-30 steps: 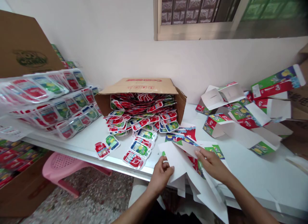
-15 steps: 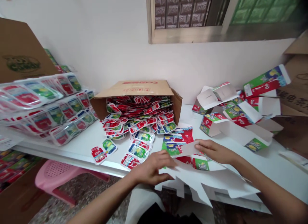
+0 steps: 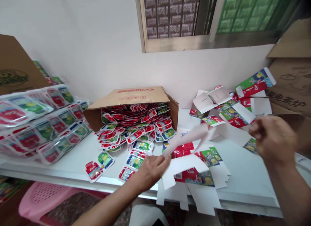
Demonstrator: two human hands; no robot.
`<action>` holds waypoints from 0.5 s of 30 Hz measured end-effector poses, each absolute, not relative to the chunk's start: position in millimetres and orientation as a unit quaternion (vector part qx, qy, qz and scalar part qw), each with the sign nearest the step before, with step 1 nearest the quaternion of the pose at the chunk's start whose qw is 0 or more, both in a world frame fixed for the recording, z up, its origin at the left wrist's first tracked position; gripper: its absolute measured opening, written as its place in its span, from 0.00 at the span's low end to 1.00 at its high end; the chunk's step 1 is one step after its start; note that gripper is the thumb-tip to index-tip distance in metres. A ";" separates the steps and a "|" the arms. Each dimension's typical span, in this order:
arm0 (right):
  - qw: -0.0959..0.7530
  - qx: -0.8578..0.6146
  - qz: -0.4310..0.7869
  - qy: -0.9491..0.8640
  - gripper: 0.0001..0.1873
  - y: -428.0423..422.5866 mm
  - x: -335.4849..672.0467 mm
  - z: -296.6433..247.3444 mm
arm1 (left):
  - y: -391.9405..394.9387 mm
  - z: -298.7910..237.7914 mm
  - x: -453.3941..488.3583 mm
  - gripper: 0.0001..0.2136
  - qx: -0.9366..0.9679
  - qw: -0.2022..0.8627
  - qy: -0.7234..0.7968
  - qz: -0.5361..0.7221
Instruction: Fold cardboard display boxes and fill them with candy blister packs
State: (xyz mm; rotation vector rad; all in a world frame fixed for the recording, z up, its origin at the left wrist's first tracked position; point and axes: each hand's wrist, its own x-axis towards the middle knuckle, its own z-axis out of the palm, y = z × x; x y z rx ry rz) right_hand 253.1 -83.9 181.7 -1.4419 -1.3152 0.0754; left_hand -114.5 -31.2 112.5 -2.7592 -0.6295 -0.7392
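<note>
Our right hand (image 3: 274,140) has gone up and out to the right since a moment ago, when it lay on the pile of flat sheets (image 3: 194,174); now it hangs in the air over the right side of the table (image 3: 247,180), well away from the pile. It looks blurry. Its fingers are curled in like a fist, but we cannot tell if they pinch anything. Our left hand (image 3: 150,169) has stayed at the left edge of the pile, near the front of the table. Its fingers (image 3: 164,159) lie stretched out on the white paper and are loose, not closed around it. The pile lies flat at the front edge of the table, and some white flaps hang over the edge. One white sheet (image 3: 188,138) is up in the air, tilted and blurry, between our two hands; its low end is just by our left fingers. Behind the left hand a brown box (image 3: 131,96) lies on its side, and lots of little packs (image 3: 136,129) spill out of it onto the table. To the right of it, by the wall, lie some folded boxes (image 3: 233,114). On the left are big stacks of packs (image 3: 41,125). A pink stool (image 3: 36,200) stands under the table.
</note>
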 end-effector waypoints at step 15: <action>0.253 -0.494 0.129 -0.822 0.15 -71.7 180.7 166.8 | -41.2 110.2 -108.9 0.20 -0.924 -0.006 -0.264 -0.277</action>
